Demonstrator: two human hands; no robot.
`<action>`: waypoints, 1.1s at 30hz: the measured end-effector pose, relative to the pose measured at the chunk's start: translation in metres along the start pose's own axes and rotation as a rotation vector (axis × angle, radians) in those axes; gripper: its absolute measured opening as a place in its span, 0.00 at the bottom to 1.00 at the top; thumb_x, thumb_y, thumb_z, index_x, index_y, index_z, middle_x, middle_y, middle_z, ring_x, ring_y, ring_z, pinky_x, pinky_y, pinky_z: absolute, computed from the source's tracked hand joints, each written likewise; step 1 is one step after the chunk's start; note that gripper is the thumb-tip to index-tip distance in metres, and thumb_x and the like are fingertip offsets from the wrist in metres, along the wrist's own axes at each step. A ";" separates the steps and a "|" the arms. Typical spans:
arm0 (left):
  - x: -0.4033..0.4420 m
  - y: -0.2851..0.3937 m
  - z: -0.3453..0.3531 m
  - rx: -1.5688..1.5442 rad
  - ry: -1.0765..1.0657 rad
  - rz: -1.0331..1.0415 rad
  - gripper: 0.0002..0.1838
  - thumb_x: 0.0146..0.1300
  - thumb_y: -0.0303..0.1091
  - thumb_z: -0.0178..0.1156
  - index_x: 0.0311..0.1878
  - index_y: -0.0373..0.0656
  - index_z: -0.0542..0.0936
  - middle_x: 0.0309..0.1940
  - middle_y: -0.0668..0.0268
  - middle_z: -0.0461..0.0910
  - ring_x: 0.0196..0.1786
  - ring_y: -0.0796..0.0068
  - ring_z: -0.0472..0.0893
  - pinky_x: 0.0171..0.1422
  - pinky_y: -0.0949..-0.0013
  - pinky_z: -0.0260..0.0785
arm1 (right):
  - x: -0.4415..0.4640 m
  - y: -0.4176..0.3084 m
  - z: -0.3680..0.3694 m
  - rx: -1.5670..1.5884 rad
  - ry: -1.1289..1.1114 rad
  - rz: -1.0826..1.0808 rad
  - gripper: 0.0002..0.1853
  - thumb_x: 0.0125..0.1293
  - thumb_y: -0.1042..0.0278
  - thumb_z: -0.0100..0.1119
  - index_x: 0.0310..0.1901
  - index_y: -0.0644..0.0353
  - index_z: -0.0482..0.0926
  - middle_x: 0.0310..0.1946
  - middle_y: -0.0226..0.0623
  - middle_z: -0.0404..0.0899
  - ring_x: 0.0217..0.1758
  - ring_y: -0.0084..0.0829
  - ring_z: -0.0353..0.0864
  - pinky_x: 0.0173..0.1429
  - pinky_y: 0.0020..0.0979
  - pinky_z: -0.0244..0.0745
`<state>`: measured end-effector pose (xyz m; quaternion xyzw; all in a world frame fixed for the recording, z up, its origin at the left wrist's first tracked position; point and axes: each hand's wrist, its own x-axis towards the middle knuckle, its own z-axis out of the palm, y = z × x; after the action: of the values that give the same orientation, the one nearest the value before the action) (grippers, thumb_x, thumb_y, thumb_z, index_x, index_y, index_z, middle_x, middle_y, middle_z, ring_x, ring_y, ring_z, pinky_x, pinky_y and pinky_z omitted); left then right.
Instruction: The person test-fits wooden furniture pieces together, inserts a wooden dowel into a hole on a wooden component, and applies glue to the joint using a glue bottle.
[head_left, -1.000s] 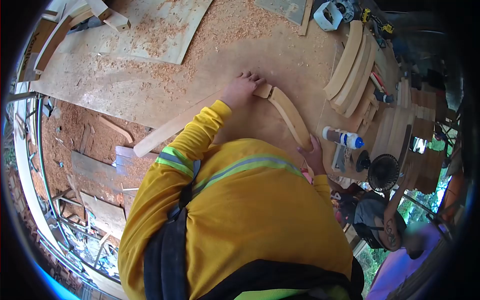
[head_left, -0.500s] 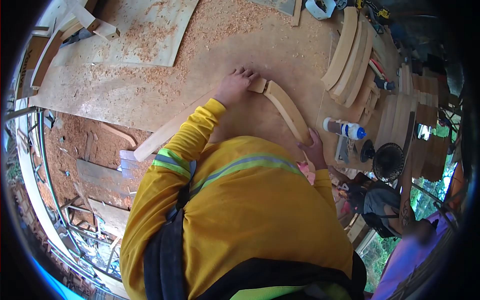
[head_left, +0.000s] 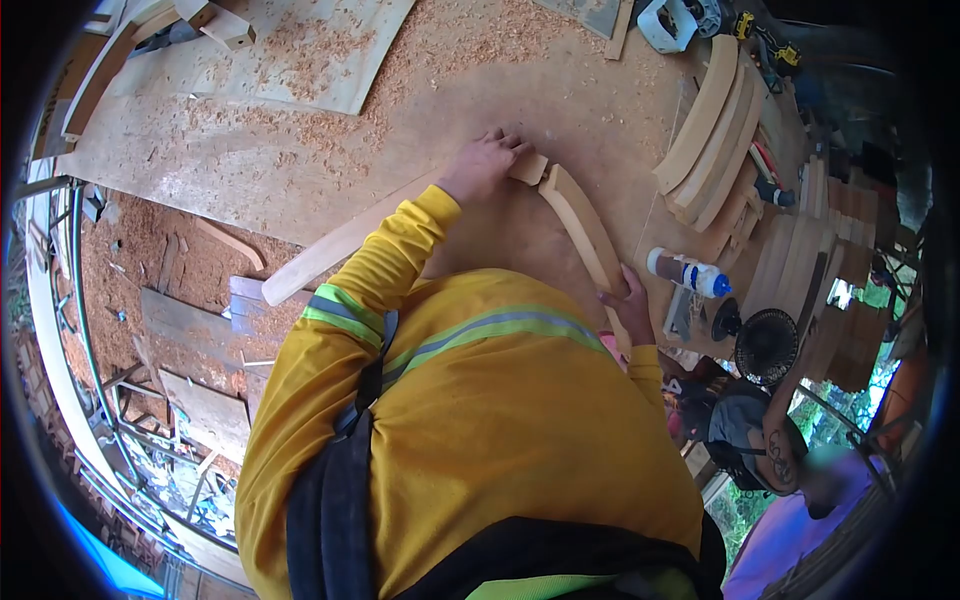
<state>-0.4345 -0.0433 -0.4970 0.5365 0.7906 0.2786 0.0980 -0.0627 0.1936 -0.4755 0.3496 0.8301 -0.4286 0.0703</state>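
Observation:
My left hand [head_left: 484,168] is closed over the upper end of a long, curved wooden piece [head_left: 345,240] that slants down to the left across the workbench. The squared tip of this piece shows just past my fingers. Close to that tip, a second curved wooden piece [head_left: 580,222] begins, with a narrow dark gap between the two ends. My right hand [head_left: 631,305] grips this second piece near its lower end, thumb across it and fingers at its outer side. Together the two pieces form an arch in front of my body.
Wood shavings litter the plywood workbench [head_left: 560,90]. Curved wooden pieces [head_left: 705,125] lie stacked at right, near a bottle [head_left: 688,272] and a small fan [head_left: 765,345]. Another person [head_left: 745,425] is at lower right. A plywood sheet [head_left: 300,60] lies at upper left.
The view has shifted slightly. The second piece now shows extending below my right hand, which sits around it farther from its end. My left hand stays on the first piece.

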 end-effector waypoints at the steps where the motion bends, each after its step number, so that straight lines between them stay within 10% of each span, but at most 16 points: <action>1: 0.000 0.000 0.000 -0.008 0.007 0.007 0.34 0.55 0.25 0.62 0.69 0.44 0.73 0.63 0.64 0.76 0.66 0.57 0.74 0.71 0.60 0.70 | 0.001 0.002 -0.001 -0.001 0.000 0.003 0.46 0.49 0.74 0.81 0.70 0.73 0.68 0.66 0.42 0.72 0.70 0.33 0.71 0.74 0.32 0.66; 33: 0.005 -0.001 -0.014 -0.122 0.025 0.022 0.37 0.53 0.42 0.73 0.67 0.43 0.74 0.62 0.58 0.77 0.61 0.50 0.76 0.68 0.53 0.70 | 0.001 -0.025 0.015 -0.125 0.119 -0.117 0.42 0.45 0.68 0.79 0.64 0.73 0.74 0.60 0.49 0.76 0.65 0.43 0.76 0.70 0.38 0.71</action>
<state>-0.4436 -0.0433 -0.4852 0.5345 0.7675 0.3339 0.1174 -0.0822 0.1727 -0.4686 0.3205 0.8769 -0.3577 0.0175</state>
